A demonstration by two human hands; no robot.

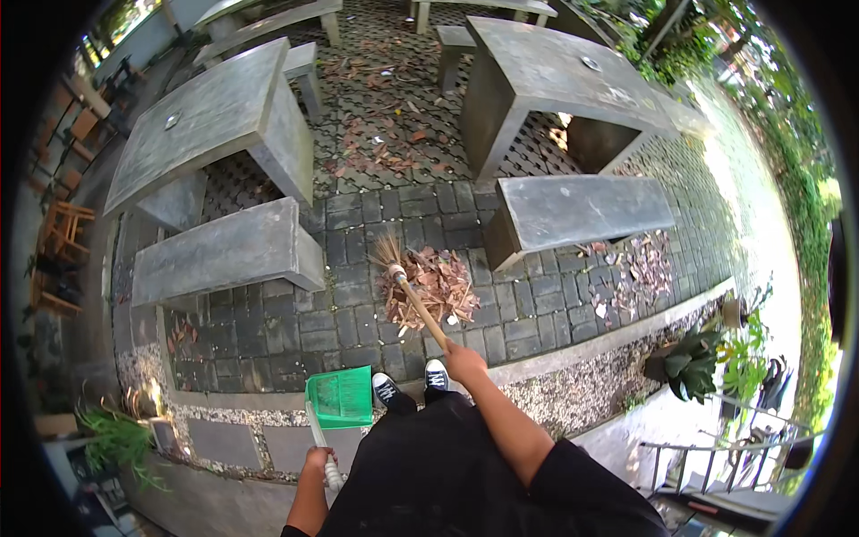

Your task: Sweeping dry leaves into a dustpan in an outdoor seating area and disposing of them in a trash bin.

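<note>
My right hand (pixel 464 362) grips the wooden handle of a stick broom (pixel 423 312). The broom's bristles fan out at the far left edge of a heap of dry brown leaves (pixel 436 278), and its handle crosses over the heap. Low on my left side, my left hand (pixel 321 458) is closed around the pale handle of a green plastic dustpan (pixel 341 397). The pan lies left of my dark sneakers (pixel 385 389), its inside showing no leaves. Whether the pan rests on the ground I cannot tell.
Concrete benches (pixel 221 258) (pixel 584 209) flank the heap, with concrete tables (pixel 201 121) (pixel 570 74) beyond them. More leaves (pixel 637 272) lie scattered by the right bench and on the pavers (pixel 386 144) between the tables. A concrete curb (pixel 604 329) and potted plants (pixel 694 362) are at right.
</note>
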